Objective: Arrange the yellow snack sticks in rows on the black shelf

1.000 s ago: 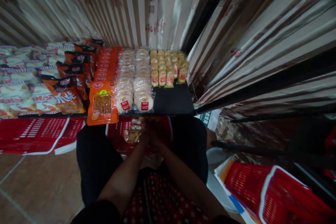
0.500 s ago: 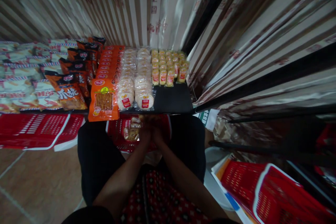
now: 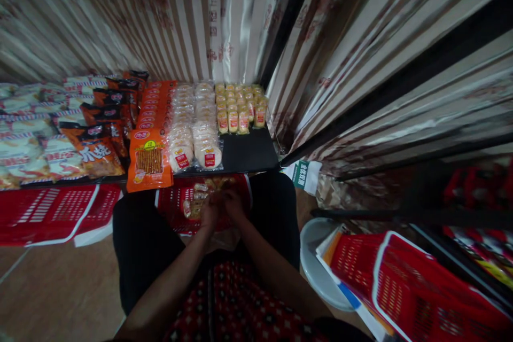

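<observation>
Low between the knees, a red basket [image 3: 176, 200] holds several small wrapped snacks [image 3: 196, 207] in clear and yellowish film. My left hand [image 3: 210, 210] and my right hand [image 3: 233, 204] meet over the basket, almost touching. Their fingers look curled inward. The light is dim there, and anything held in them cannot be made out. Just beyond, on a black shelf [image 3: 248, 155], stand rows of small yellow-wrapped cakes [image 3: 239, 115] and two rows of round white crackers in clear wrap [image 3: 206, 152].
Left along the shelf are orange stick-snack packets [image 3: 150, 163], orange-black bags [image 3: 98, 152] and white bags [image 3: 24, 147]. Another red basket [image 3: 52, 214] sits below left. At right are a grey stool [image 3: 320, 262], a red basket [image 3: 420, 283] and a black bar [image 3: 360, 216]. Striped curtains [image 3: 232, 21] hang behind.
The view has shifted slightly, moving the shelf left in the picture. My hands stay together over the basket and now show more clearly, drawn a little nearer.
</observation>
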